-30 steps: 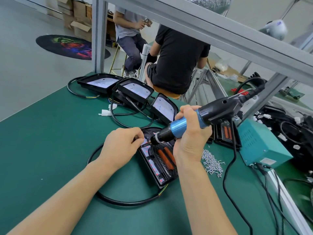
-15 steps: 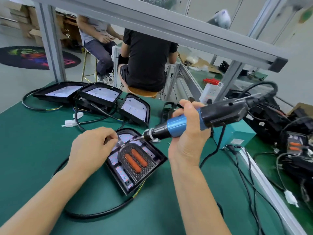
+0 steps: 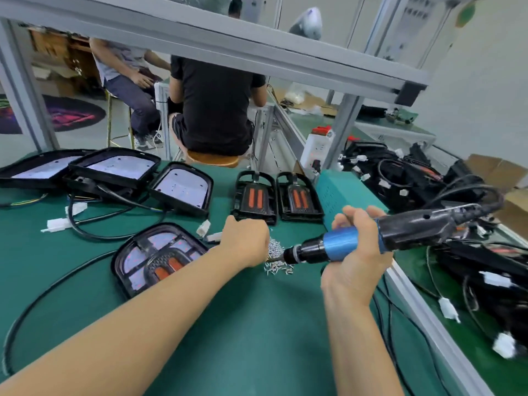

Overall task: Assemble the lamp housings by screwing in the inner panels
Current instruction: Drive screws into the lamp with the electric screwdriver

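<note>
Left hand (image 3: 245, 241) has moved off the lamp housing (image 3: 155, 257) over to the screw pile (image 3: 275, 257) on the green worktop (image 3: 228, 324), fingers curled down into it (grip hidden, cannot tell). Right hand (image 3: 358, 247) grips the electric screwdriver (image 3: 371, 238), tip at the pile. Housing lies left of the forearm, panel seated inside.

My left forearm runs in from seven o'clock toward one o'clock, and my left hand (image 3: 245, 243) lies knuckles up, fingers curled downward out of sight. My right forearm rises from six o'clock, wrist bent, and my right hand (image 3: 355, 250) has its grip wrapped around a barrel pointing to nine o'clock.
</note>
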{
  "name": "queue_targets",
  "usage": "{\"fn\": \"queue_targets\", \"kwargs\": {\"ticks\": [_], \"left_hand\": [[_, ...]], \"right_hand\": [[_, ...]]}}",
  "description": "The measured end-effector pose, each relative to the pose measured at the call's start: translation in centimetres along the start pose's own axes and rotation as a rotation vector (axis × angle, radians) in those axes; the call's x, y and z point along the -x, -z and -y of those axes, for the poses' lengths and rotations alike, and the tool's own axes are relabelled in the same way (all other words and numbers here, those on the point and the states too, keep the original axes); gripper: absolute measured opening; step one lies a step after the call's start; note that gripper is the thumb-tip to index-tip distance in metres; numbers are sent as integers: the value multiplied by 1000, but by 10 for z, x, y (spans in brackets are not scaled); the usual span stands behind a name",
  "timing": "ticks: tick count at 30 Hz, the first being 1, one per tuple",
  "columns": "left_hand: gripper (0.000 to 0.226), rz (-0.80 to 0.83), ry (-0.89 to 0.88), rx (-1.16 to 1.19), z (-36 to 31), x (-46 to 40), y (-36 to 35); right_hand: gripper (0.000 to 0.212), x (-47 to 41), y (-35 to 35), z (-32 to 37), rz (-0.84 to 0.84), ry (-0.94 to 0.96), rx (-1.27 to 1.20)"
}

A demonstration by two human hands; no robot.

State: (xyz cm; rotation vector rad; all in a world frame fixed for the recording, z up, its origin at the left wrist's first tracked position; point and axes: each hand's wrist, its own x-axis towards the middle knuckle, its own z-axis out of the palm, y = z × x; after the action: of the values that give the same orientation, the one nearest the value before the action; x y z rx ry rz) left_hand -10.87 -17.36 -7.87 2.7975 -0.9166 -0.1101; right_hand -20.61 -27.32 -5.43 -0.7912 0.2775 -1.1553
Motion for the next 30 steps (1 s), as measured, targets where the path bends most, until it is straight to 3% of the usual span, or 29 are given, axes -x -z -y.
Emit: {"fn": "queue_targets", "kwargs": {"ticks": [6, 15, 23, 30], "left_hand": [[14, 170, 146, 235, 7, -5, -1], [18, 244, 136, -37, 3, -6, -1], [16, 206, 272, 275, 10, -3, 1], [16, 232, 285, 705, 18, -2, 3]], "right_hand": [[22, -13, 10, -3, -41, -43, -45], [19, -11, 14, -14, -45, -87, -37], [20, -13, 14, -15, -77, -84, -47], [18, -13, 13, -13, -79, -67, -55]]}}
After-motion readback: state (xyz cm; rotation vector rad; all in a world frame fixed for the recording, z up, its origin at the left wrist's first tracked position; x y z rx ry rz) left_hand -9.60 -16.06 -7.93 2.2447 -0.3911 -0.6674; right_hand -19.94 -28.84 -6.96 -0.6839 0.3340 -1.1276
